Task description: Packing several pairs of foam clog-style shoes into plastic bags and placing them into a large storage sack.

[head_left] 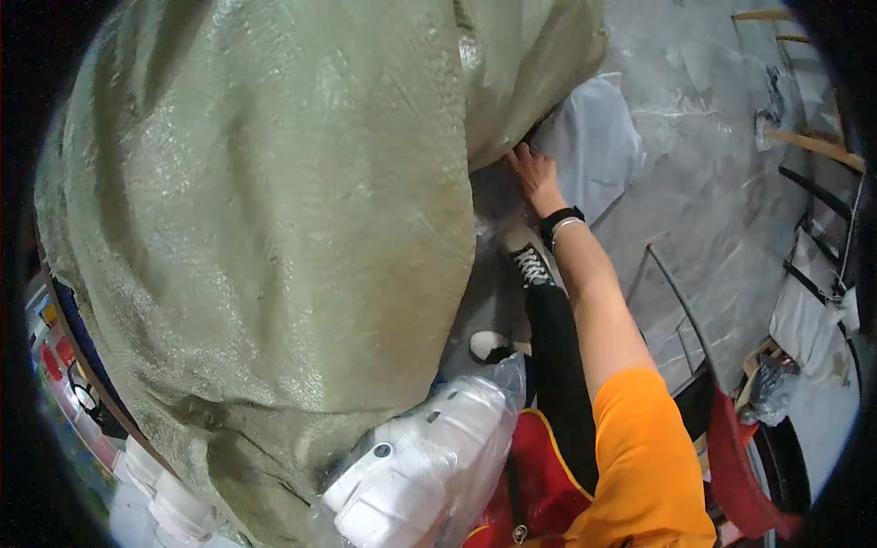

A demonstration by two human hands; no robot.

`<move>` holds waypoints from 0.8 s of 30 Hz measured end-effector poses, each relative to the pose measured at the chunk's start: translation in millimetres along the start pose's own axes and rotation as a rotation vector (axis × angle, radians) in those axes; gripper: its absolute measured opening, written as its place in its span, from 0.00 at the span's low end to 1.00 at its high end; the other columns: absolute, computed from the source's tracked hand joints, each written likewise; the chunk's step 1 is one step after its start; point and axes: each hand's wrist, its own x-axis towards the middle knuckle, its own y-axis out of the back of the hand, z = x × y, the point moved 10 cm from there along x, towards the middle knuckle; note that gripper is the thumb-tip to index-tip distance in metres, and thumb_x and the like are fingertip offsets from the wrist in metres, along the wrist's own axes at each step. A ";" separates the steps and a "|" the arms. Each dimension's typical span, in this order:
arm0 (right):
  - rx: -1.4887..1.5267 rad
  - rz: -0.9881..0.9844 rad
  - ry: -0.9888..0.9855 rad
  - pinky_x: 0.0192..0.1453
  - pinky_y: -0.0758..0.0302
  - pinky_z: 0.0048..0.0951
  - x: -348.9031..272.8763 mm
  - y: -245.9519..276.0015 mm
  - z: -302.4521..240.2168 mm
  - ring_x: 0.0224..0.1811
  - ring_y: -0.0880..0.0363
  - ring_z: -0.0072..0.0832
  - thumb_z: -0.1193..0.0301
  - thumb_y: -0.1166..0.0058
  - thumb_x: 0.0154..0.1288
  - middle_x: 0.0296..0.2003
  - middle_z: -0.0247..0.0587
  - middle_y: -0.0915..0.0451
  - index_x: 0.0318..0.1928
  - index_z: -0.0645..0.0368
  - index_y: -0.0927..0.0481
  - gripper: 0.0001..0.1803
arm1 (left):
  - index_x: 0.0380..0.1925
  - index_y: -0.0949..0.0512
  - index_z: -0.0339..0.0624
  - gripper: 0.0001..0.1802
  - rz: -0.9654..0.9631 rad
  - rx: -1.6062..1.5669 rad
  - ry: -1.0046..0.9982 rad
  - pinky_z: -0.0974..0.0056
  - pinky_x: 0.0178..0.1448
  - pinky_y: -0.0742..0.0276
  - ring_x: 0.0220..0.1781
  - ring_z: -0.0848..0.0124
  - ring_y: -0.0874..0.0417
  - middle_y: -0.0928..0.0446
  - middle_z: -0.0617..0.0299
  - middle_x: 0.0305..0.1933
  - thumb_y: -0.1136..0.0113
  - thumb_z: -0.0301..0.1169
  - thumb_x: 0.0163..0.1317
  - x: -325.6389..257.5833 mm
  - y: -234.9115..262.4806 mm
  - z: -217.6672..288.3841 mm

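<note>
The right hand (533, 175) reached down to the lower edge of a big olive woven sack (274, 201) — fingers pressed against it, grip unclear — where it met the grey floor (713, 210). The left hand was out of view. Getting hold for a lift seemed the step; next, a firmer purchase underneath.

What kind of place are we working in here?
Probably a warehouse or workshop floor: a huge woven sack fills the view, the right hand reaches under it, the bare concrete floor is scuffed, and plastic-wrapped white goods lie nearby.
</note>
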 end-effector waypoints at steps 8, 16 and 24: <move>0.554 -0.040 -0.062 0.36 0.33 0.27 -32.7 6.5 71.8 0.32 0.29 0.29 0.67 0.56 0.57 0.31 0.36 0.26 0.40 0.56 0.27 0.12 | 0.21 0.33 0.42 0.24 0.033 -0.140 0.021 0.65 0.29 0.37 0.22 0.66 0.32 0.32 0.62 0.23 0.63 0.51 0.61 -6.3 -8.2 -13.0; 1.800 -0.222 -0.499 0.40 0.37 0.18 -138.1 105.9 154.1 0.34 0.32 0.18 0.66 0.53 0.59 0.32 0.30 0.26 0.36 0.59 0.28 0.10 | 0.29 0.29 0.38 0.25 -0.021 0.009 -0.118 0.66 0.37 0.34 0.31 0.66 0.28 0.27 0.56 0.30 0.69 0.47 0.64 -13.2 -11.4 56.5; 1.813 -0.694 -0.219 0.38 0.30 0.24 -209.2 279.0 120.6 0.34 0.26 0.22 0.67 0.48 0.56 0.28 0.31 0.26 0.33 0.56 0.29 0.08 | 0.18 0.31 0.37 0.09 0.324 -0.195 -0.238 0.68 0.25 0.35 0.20 0.77 0.33 0.32 0.61 0.15 0.46 0.29 0.51 3.3 3.8 96.0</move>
